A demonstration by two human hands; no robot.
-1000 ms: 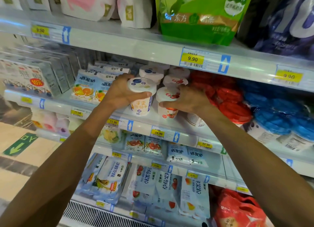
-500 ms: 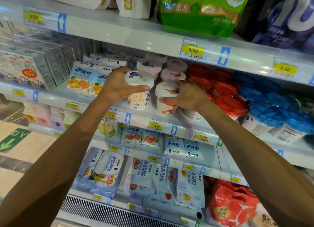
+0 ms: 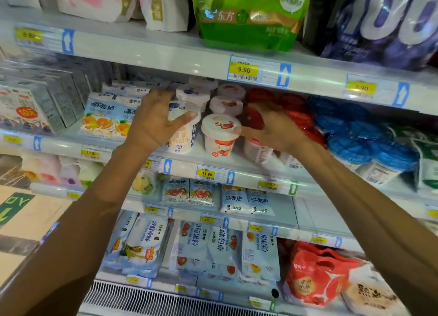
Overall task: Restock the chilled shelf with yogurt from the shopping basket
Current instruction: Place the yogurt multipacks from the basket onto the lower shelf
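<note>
Two white yogurt cups stand side by side at the front of the chilled shelf [image 3: 246, 173]. The blue-label yogurt cup [image 3: 183, 139] is on the left and the strawberry yogurt cup [image 3: 220, 135] on the right. My left hand [image 3: 151, 123] has its fingers spread behind the blue-label cup, with the thumb lying against its lid. My right hand [image 3: 275, 128] is blurred, and its thumb tip touches the rim of the strawberry cup's lid. More cups of both kinds stand in rows behind. The shopping basket is out of view.
Red-lidded tubs [image 3: 298, 116] and blue-lidded tubs [image 3: 350, 135] fill the shelf to the right, and orange-print yogurt packs [image 3: 106, 116] lie to the left. The upper shelf edge [image 3: 166, 52] hangs close above my hands. Pouches fill the lower shelves.
Both hands held a cup earlier. The cups now stand on the shelf front, and both hands have loosened, the left fingers spreading and the right sliding off to the right.
</note>
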